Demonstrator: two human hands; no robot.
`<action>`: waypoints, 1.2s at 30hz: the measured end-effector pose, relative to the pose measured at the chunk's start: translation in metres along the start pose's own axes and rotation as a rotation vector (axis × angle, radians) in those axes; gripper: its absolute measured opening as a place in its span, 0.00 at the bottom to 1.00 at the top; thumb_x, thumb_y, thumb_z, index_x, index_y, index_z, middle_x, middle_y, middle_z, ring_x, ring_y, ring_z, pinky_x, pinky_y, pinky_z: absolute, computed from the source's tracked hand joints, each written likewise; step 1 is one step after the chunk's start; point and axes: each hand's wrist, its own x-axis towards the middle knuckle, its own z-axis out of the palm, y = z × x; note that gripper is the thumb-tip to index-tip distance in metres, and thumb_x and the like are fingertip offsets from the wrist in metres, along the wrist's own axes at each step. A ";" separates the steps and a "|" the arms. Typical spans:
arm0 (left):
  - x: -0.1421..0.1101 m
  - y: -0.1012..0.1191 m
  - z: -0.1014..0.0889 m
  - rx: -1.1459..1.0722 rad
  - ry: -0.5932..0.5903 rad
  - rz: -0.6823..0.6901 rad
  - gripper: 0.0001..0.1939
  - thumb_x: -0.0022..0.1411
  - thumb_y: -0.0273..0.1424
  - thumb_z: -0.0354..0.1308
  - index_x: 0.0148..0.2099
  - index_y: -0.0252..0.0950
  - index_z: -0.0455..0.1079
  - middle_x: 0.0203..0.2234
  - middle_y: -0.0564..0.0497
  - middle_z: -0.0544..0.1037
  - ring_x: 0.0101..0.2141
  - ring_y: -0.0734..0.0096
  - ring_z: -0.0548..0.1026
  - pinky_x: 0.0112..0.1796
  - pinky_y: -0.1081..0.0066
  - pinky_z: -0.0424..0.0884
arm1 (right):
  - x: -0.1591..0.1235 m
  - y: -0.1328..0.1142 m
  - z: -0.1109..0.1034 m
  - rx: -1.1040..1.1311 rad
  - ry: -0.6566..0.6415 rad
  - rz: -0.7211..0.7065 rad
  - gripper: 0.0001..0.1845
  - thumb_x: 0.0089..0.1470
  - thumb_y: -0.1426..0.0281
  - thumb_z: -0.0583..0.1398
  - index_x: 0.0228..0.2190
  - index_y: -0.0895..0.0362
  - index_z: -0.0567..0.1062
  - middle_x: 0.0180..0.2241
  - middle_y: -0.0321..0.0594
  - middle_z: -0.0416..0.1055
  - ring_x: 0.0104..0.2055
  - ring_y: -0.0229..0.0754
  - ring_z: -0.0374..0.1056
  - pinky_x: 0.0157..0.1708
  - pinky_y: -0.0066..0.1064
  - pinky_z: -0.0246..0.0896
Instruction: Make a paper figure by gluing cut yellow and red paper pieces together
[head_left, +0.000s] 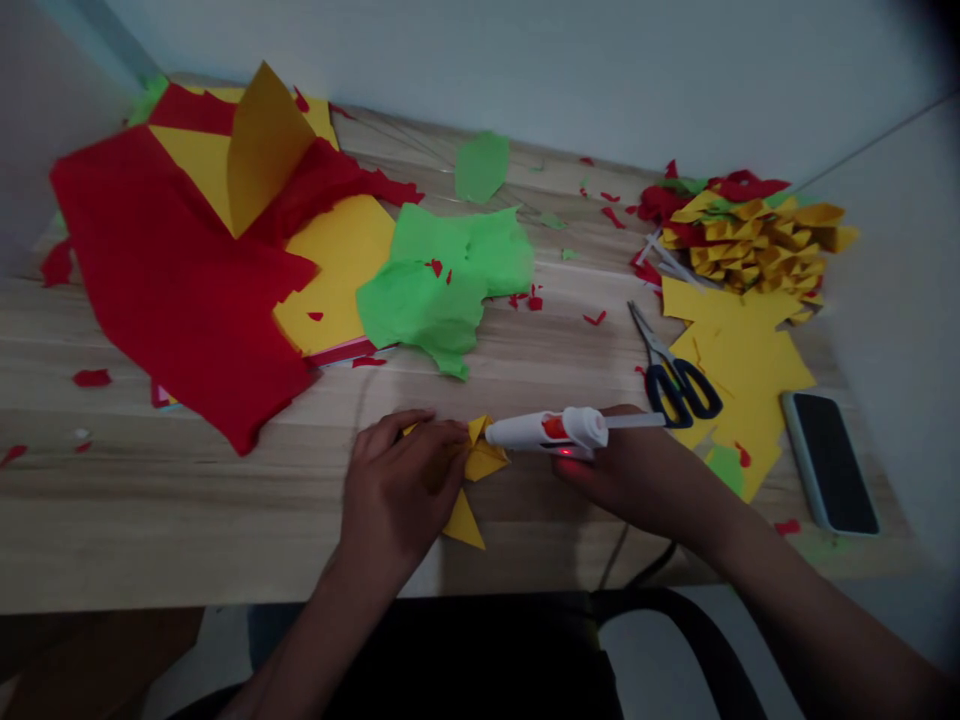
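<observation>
Near the front edge of the table, my left hand (401, 475) is closed on a folded yellow paper piece (487, 460). Another pointed yellow paper (466, 522) sticks out below its fingers; whether the two are joined I cannot tell. My right hand (611, 470) grips a white hot glue gun (525, 431), which has an orange patch, a lit red light and a glue stick (636, 421) coming out of its back. The gun's nozzle points left and meets the folded paper, close to my left fingertips. My right fingers are partly hidden behind the gun.
Scissors (671, 370) and a phone (831, 462) lie at right, by yellow sheets (742, 360) and a heap of folded yellow pieces (757, 245). Large red paper (180, 270) and torn green paper (442, 285) cover the left and middle. A dark cord (651, 568) hangs at the front edge.
</observation>
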 end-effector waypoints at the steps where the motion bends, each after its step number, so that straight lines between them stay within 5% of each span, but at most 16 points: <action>1: 0.000 0.000 0.000 -0.002 -0.002 0.002 0.09 0.60 0.29 0.62 0.44 0.44 0.74 0.39 0.53 0.81 0.46 0.61 0.74 0.45 0.60 0.67 | 0.000 0.000 0.000 -0.001 0.000 0.000 0.07 0.50 0.74 0.58 0.29 0.57 0.77 0.23 0.38 0.73 0.24 0.39 0.67 0.25 0.28 0.53; 26: -0.001 0.000 0.000 0.005 -0.022 0.021 0.10 0.60 0.28 0.61 0.44 0.43 0.73 0.38 0.53 0.82 0.46 0.58 0.74 0.45 0.57 0.68 | 0.000 0.004 -0.001 -0.057 0.032 0.017 0.06 0.52 0.73 0.56 0.27 0.57 0.75 0.24 0.39 0.74 0.24 0.40 0.68 0.25 0.28 0.55; 36: 0.001 0.002 -0.001 0.006 -0.035 0.054 0.08 0.61 0.29 0.61 0.42 0.45 0.77 0.40 0.54 0.83 0.46 0.58 0.74 0.45 0.55 0.69 | -0.006 0.005 0.000 0.172 0.073 0.218 0.06 0.53 0.68 0.58 0.28 0.56 0.74 0.27 0.41 0.77 0.29 0.44 0.73 0.27 0.30 0.61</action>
